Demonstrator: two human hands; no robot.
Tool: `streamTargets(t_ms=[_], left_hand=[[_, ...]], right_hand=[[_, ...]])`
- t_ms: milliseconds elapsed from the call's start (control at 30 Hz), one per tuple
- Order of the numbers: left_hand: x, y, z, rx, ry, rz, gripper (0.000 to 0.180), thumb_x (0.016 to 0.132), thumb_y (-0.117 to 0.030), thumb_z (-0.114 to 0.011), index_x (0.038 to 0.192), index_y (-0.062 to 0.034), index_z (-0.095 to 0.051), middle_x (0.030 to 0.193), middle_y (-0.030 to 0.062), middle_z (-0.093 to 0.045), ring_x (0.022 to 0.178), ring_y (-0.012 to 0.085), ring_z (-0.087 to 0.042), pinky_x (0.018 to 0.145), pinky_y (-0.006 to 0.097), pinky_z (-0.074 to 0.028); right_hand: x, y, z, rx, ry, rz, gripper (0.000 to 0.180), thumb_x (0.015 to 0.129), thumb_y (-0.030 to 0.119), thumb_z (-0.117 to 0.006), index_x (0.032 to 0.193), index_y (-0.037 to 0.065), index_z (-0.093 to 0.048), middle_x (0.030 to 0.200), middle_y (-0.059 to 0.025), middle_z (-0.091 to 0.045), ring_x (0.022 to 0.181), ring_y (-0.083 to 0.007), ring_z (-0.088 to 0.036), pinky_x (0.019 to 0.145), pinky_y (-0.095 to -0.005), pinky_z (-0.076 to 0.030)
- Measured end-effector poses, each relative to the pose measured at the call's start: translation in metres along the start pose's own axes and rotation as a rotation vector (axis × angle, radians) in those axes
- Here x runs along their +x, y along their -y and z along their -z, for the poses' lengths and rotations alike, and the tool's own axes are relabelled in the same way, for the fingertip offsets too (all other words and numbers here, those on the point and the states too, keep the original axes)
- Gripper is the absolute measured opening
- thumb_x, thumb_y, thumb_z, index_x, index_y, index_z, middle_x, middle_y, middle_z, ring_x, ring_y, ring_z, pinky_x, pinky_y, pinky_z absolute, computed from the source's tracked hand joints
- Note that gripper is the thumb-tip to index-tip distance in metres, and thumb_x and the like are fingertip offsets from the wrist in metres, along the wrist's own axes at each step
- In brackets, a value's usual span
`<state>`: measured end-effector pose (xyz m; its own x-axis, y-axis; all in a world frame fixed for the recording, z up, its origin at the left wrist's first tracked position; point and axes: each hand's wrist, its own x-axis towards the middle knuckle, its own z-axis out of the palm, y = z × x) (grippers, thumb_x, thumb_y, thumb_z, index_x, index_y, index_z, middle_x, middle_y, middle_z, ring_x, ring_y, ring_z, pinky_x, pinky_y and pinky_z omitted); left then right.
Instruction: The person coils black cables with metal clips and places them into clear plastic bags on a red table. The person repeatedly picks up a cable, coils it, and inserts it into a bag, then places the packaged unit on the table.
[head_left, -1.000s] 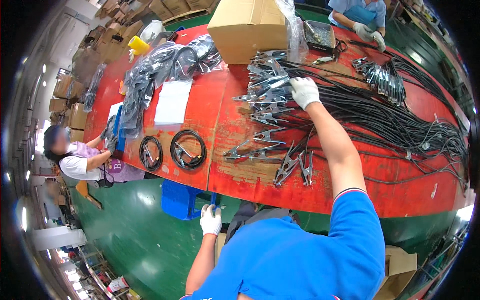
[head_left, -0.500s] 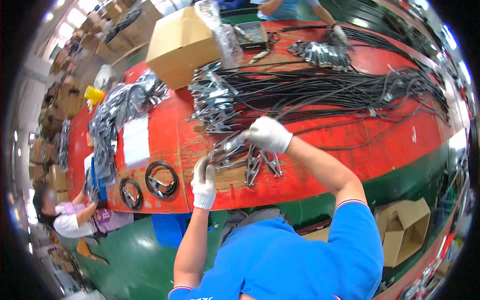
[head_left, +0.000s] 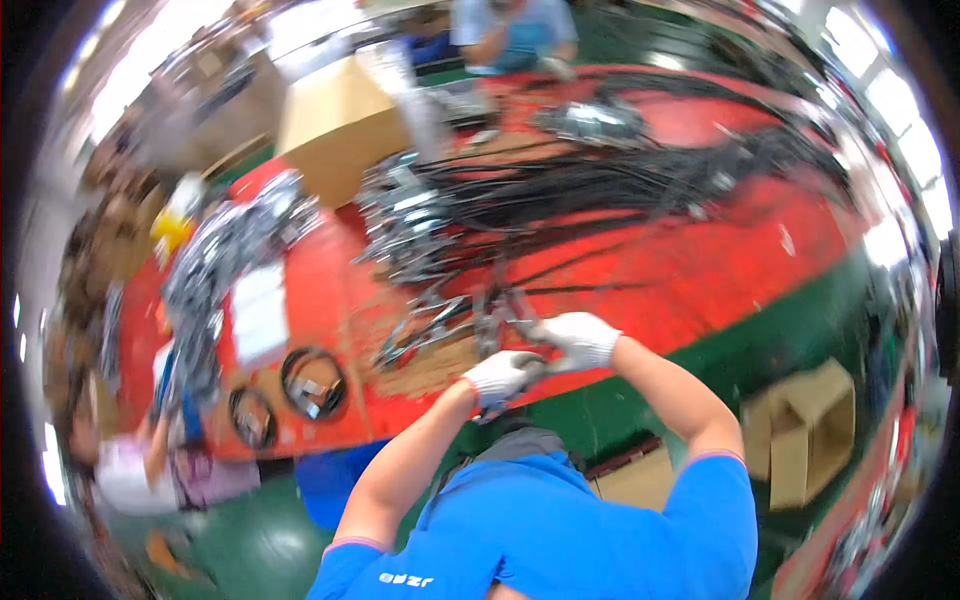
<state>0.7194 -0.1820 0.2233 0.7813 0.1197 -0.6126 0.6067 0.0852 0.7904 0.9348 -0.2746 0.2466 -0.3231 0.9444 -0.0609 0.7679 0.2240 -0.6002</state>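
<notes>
Both hands wear white gloves and meet at the table's near edge, blurred by motion. My left hand [head_left: 503, 378] is closed, with a small greyish metal-looking piece showing just below its fingers. Against it, the fingers of my right hand [head_left: 578, 342] are bent inward as if pinching; what lies between the hands is hidden. Just beyond them, upright metal spring clamps [head_left: 492, 318] lie on the red table [head_left: 620, 330]. More clamps [head_left: 425, 330] lie to their left. Farther back is a pile of clamps [head_left: 405, 215] attached to a long bundle of black cables [head_left: 600, 185].
Two coiled black cables [head_left: 313, 383] and white sheets [head_left: 259, 315] lie left, beside grey plastic bags [head_left: 205, 285]. A cardboard box [head_left: 340, 130] stands at the back. Co-workers [head_left: 512, 35] are at the far side and left end. An open carton [head_left: 800, 430] sits right.
Both hands have come back toward me from the loose clamps and joined at the table edge. My left hand moved right. The view has shifted, and the far co-worker's hand has left the cables.
</notes>
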Motion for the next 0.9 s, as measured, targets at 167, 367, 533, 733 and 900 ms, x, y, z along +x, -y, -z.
streamTargets(t_ms=[167, 367, 533, 733, 900], left_hand=[[-0.121, 0.072, 0.021, -0.105, -0.153, -0.095, 0.035, 0.101, -0.042, -0.061, 0.097, -0.0083, -0.070, 0.075, -0.0012, -0.062, 0.061, 0.0084, -0.052, 0.054, 0.029, -0.043], [-0.390, 0.261, 0.018, -0.681, -0.758, 0.174, 0.034, 0.096, -0.041, -0.071, 0.098, -0.0076, -0.072, 0.071, -0.0037, -0.063, 0.051, 0.0062, -0.047, 0.044, 0.025, -0.037], [-0.572, 0.473, -0.075, -1.148, -1.482, -0.148, 0.023, 0.103, -0.024, -0.063, 0.090, -0.0053, -0.067, 0.074, -0.0003, -0.060, 0.061, 0.0119, -0.052, 0.056, 0.030, -0.043], [-0.589, 0.478, -0.110, -1.348, -1.663, -0.284, 0.031, 0.107, -0.033, -0.061, 0.110, -0.0028, -0.066, 0.066, -0.0066, -0.042, 0.056, 0.0083, -0.039, 0.052, 0.026, -0.035], [-0.528, 0.455, -0.079, -1.440, -1.478, -0.670, 0.032, 0.105, -0.041, -0.063, 0.097, -0.0103, -0.063, 0.064, -0.0079, -0.039, 0.055, 0.0076, -0.037, 0.052, 0.026, -0.034]], right_hand=[[-0.017, -0.045, -0.027, -0.363, -0.031, -0.144, 0.016, 0.083, 0.024, -0.072, 0.081, 0.011, -0.065, 0.083, -0.0139, -0.068, 0.080, -0.0387, -0.068, 0.072, -0.0524, -0.053], [0.029, -0.032, -0.080, -0.440, 0.046, -0.114, 0.016, 0.087, 0.024, -0.072, 0.094, 0.011, -0.070, 0.090, -0.0122, -0.071, 0.088, -0.0362, -0.068, 0.079, -0.0488, -0.051], [0.101, 0.084, -0.165, 0.069, 0.025, 0.001, 0.031, 0.096, 0.017, -0.068, 0.125, 0.007, -0.067, 0.106, -0.0177, -0.073, 0.097, -0.0386, -0.072, 0.086, -0.0414, -0.057], [0.145, 0.278, -0.225, -0.308, 0.409, 0.304, 0.028, 0.098, 0.023, -0.060, 0.124, 0.020, -0.070, 0.090, -0.0150, -0.071, 0.080, -0.0397, -0.071, 0.068, -0.0491, -0.057], [0.148, 0.365, -0.244, -0.367, 0.906, 0.548, 0.027, 0.090, 0.031, -0.060, 0.101, 0.015, -0.078, 0.093, -0.0194, -0.075, 0.089, -0.0411, -0.073, 0.077, -0.0531, -0.058]])
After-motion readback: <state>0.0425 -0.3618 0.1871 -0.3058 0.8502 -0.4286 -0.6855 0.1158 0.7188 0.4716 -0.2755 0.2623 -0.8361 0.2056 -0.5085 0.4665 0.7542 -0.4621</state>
